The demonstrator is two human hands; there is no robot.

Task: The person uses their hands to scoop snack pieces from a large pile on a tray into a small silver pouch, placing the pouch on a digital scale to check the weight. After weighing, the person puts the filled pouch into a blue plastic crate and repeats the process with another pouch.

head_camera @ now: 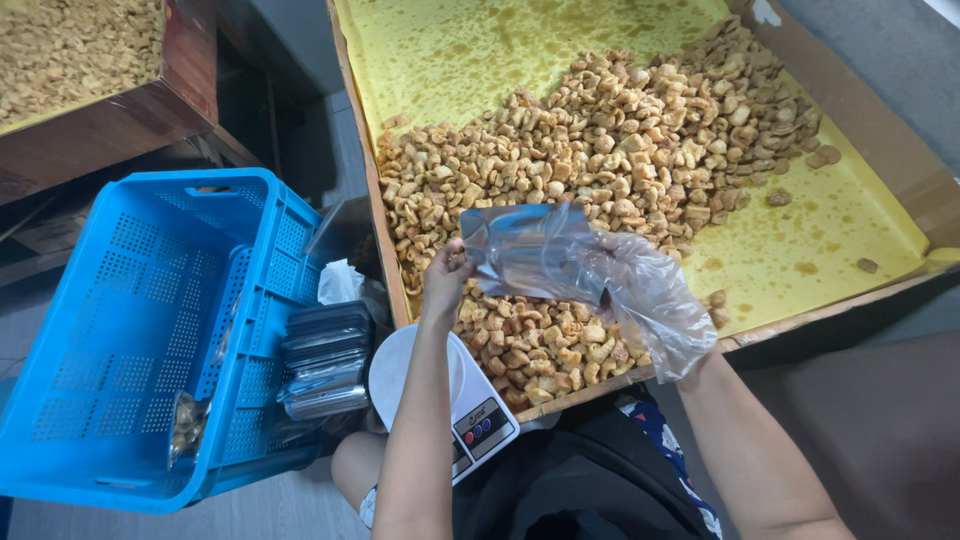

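I see the big wooden-edged tray lined with yellow oil-stained paper (450, 60), a wide heap of golden fried crackling pieces (600, 150) spread over it. Left of it, the blue perforated plastic crate (130, 300), with 1 filled pouch (185, 425) against its inner wall, so packing looks barely begun and most of the heap remains. A stack of flat silvery empty pouches (325, 360) sits at the crate's edge, beside the white round-topped digital scale (480, 420). My left hand (447, 280), bare, has fingers pinched on the silvery plastic pouch (530, 250), held above the heap. My right hand (650, 295), in a loose clear plastic glove, has fingers closed on the pouch's other side. Pouch contents: cannot tell. Scale display partly hidden by my arm; second tray top left cut off.
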